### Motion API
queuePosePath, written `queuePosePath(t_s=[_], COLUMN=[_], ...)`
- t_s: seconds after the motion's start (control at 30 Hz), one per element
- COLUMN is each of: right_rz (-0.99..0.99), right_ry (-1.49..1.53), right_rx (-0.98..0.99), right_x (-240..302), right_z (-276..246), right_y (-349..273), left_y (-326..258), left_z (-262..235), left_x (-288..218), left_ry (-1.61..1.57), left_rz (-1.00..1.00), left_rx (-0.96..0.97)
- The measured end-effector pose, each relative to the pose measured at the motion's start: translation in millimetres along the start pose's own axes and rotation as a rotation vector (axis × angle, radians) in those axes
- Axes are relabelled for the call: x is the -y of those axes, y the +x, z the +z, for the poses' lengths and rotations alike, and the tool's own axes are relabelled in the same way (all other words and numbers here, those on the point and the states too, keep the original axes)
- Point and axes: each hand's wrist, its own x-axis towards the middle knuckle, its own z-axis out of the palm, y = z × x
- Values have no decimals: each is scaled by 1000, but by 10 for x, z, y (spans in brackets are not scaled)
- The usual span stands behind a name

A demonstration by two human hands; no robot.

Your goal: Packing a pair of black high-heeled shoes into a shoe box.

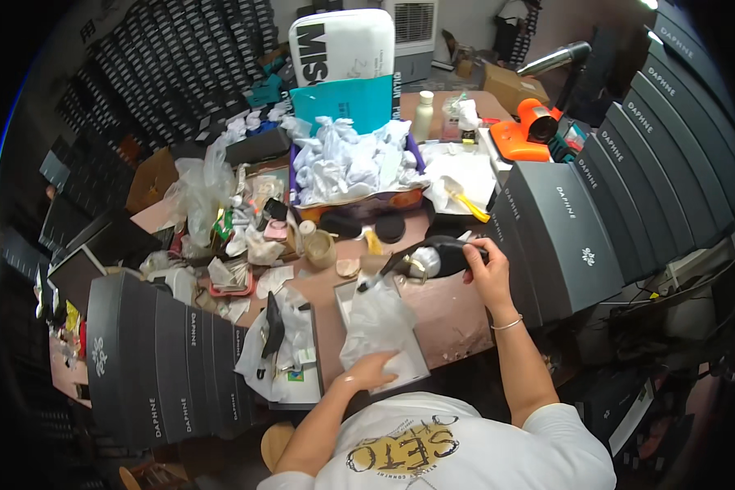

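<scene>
My right hand point(487, 273) grips a black high-heeled shoe point(453, 255) at one end and holds it above the table. White stuffing and a pale buckle-like fitting show at the shoe's opening, and its slim end points left. Below it lies an open shoebox point(420, 359) lined with white tissue paper point(376, 318). My left hand point(373, 371) rests on the near part of that paper, fingers apart. Left of this box, a second open box point(314, 380) holds a dark shoe point(274, 327) in white wrapping.
Dark shoeboxes are stacked at left point(131, 359) and right point(539, 237). A purple-edged bin point(359, 200) of crumpled white paper stands at the back. Near it are a glass jar point(320, 249), a yellow-handled tool point(470, 206) and an orange device point(518, 140).
</scene>
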Motion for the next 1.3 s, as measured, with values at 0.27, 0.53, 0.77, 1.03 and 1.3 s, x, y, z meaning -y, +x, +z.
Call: queuePosePath(t_s=[0.27, 0.53, 0.77, 1.03, 1.3], right_rz=[123, -218, -335, -210, -58], right_ry=[-34, -284, -421, -587, -273], right_rx=[905, 883, 976, 767, 1233], right_x=[240, 21, -380, -1204, -443], right_z=[540, 1099, 1392, 1363, 1523], right_y=[-132, -732, -1158, -605, -849], left_y=[-237, -831, -834, -947, -843], left_z=[-851, -104, -49, -119, 97], left_x=[-689, -468, -355, -354, -215], left_ry=[-651, -1597, -1598, -1785, -1815], left_rz=[-117, -227, -256, -338, -273], left_rx=[-232, -302, -573, -597, -702])
